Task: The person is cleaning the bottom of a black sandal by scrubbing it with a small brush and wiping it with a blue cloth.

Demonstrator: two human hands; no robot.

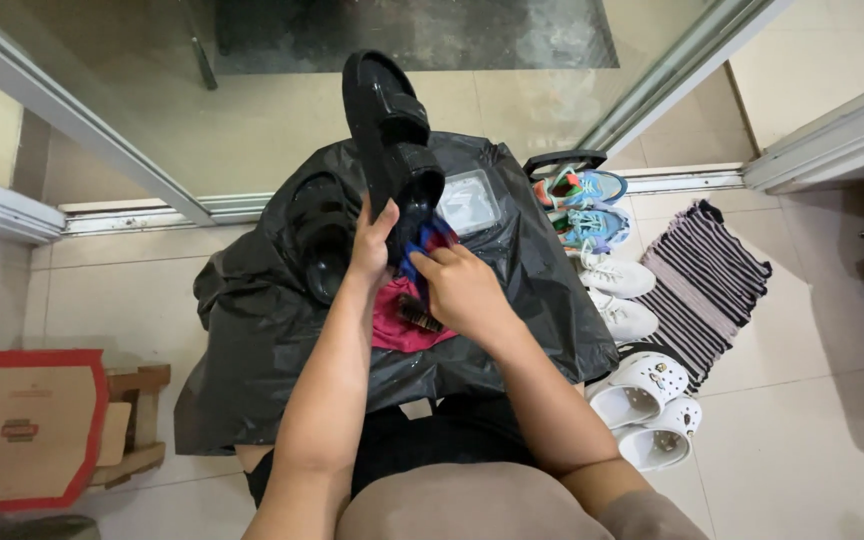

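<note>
- My left hand [370, 240] clamps the black strapped leather sandal [390, 140] upright, sole turned away; my right hand [460, 285] pinches a blue cloth [422, 243] against its heel.
- A black plastic sheet [252, 330] covers my lap, shielding it.

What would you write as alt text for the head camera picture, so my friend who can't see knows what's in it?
A person's left hand holds up a black sandal while the right hand presses a blue cloth against it, over a black plastic bag spread on a tiled floor. To the right are colourful sneakers, white sneakers and white clogs.
</note>
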